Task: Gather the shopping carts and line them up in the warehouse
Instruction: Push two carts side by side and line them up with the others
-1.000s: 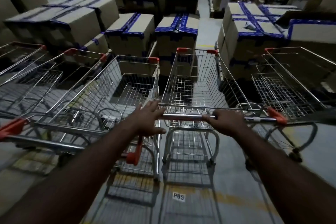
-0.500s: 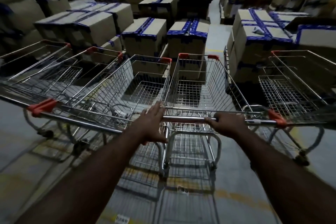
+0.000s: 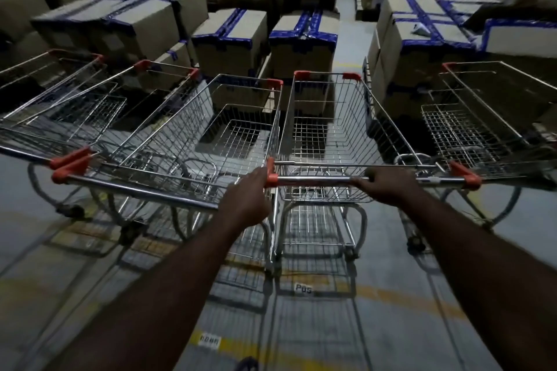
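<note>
Several steel wire shopping carts with red corner caps stand side by side facing stacked boxes. I am behind the middle cart (image 3: 327, 129). My right hand (image 3: 388, 186) grips its chrome handle bar (image 3: 316, 180) right of centre. My left hand (image 3: 247, 199) is curled over the bar's left end beside the red end cap (image 3: 272, 179), where the handle of the neighbouring cart (image 3: 211, 135) meets it. Two more carts (image 3: 69, 99) stand further left, and another cart (image 3: 482, 117) stands on the right, slightly apart.
Cardboard boxes with blue tape (image 3: 301, 39) are stacked just beyond the cart fronts, and more boxes (image 3: 422, 30) rise at the right. A narrow aisle (image 3: 346, 9) runs back between the stacks. The grey floor has a yellow line and a "P05" label (image 3: 303, 288).
The middle cart has rolled forward until its handle is level with the left neighbour's. My left hand went from lying flat on the bar to curling at its left end.
</note>
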`<state>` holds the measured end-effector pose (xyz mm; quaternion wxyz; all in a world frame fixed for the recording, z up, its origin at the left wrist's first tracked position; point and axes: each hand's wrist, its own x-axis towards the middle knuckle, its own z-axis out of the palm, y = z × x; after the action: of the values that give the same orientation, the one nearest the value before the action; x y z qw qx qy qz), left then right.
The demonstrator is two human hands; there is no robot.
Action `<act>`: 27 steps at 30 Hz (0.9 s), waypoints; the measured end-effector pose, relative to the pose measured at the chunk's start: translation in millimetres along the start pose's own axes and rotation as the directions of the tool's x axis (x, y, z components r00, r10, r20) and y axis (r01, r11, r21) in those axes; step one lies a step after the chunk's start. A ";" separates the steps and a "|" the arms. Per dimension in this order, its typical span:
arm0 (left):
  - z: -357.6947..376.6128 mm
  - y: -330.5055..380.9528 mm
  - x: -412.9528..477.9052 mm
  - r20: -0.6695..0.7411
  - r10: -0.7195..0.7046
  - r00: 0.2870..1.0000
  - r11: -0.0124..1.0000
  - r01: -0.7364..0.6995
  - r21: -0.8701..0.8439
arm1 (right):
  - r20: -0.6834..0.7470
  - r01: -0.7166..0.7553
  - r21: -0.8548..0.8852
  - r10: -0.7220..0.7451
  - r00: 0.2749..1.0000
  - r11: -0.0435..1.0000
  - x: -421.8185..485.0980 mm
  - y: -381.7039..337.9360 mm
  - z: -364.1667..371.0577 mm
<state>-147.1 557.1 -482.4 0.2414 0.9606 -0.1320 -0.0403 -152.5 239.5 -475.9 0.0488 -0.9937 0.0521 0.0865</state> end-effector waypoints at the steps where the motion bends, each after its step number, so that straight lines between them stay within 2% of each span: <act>1: 0.2 -0.5 -0.2 -0.013 0.007 1.000 1.000 -0.007 -0.027 | 0.000 -0.004 0.017 0.004 1.000 1.000 -0.7 0.7 0.9; 4: -0.1 -11.2 -0.8 -0.018 -0.011 1.000 0.997 0.009 -0.076 | 0.012 0.007 0.027 -0.007 1.000 1.000 -6.8 -2.6 11.2; 8: -6.4 -24.1 -1.2 -0.050 0.010 0.999 1.000 -0.010 -0.002 | -0.021 0.010 0.039 -0.009 1.000 0.999 -20.9 -14.9 15.7; 10: -8.7 -28.9 -3.2 -0.051 0.045 0.998 0.998 -0.047 -0.029 | -0.030 -0.002 0.023 0.003 1.000 1.000 -28.8 -19.1 15.8; 12: -8.3 -33.2 -8.2 -0.002 0.130 0.992 0.987 -0.129 -0.097 | -0.033 -0.009 0.030 0.010 0.999 1.000 -37.6 -20.7 18.7; 13: -7.7 -35.6 -10.1 0.021 0.205 0.979 0.976 -0.203 -0.073 | -0.034 -0.014 0.032 0.015 0.999 0.999 -41.7 -21.1 19.2; 16: -6.1 -41.0 -14.1 0.095 0.371 0.924 0.915 -0.381 0.133 | -0.043 -0.029 0.042 0.031 0.999 0.999 -49.3 -21.3 20.5; 19: -0.1 -43.4 -9.6 0.089 0.481 0.872 0.843 -0.488 0.226 | -0.063 -0.031 0.088 0.037 0.997 0.996 -54.8 -21.9 22.8; 21: 3.2 -42.4 -5.6 0.096 0.484 0.870 0.832 -0.492 0.257 | -0.072 -0.032 0.126 0.042 0.997 0.991 -58.3 -22.6 24.9; 27: 2.7 -40.0 -2.6 0.104 0.428 0.898 0.875 -0.440 0.202 | -0.103 -0.065 0.136 0.080 0.991 0.989 -68.7 -26.5 31.3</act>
<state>-140.6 590.6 -503.7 0.1325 0.9257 -0.3543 0.0028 -222.1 275.6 -492.1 0.1087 -0.9889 0.0965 0.0306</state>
